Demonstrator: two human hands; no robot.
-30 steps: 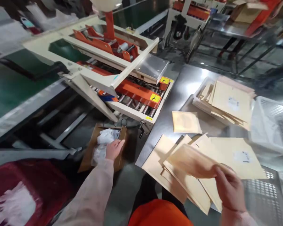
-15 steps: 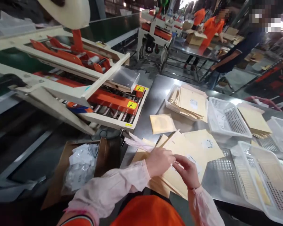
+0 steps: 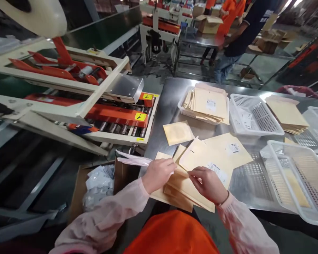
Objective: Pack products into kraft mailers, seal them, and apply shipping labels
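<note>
My left hand (image 3: 160, 173) is closed around thin pale pinkish strips (image 3: 134, 159), which stick out to its left over the table edge. Thumb and fingers of my right hand (image 3: 208, 184) pinch the edge of a tan padded envelope (image 3: 201, 151) at its lower left side. That envelope carries a white printed label (image 3: 217, 173) and a short black mark. Beneath both hands lie more tan envelopes (image 3: 187, 187), overlapping near the front edge. Another labelled envelope (image 3: 231, 150) extends to the right, and a small yellowish padded envelope (image 3: 178, 133) lies behind the pile.
A white basket (image 3: 184, 112) holds stacked envelopes; more baskets (image 3: 257, 132) stand on the metal table (image 3: 172, 88). At left are a roller machine (image 3: 116, 121) and, below, a carton (image 3: 78, 187) of clear plastic bags. People work at a table behind.
My hands have moved apart, the left one leftward with the strips. My right hand has shifted from near the left hand to the envelope's edge. The camera view has turned slightly.
</note>
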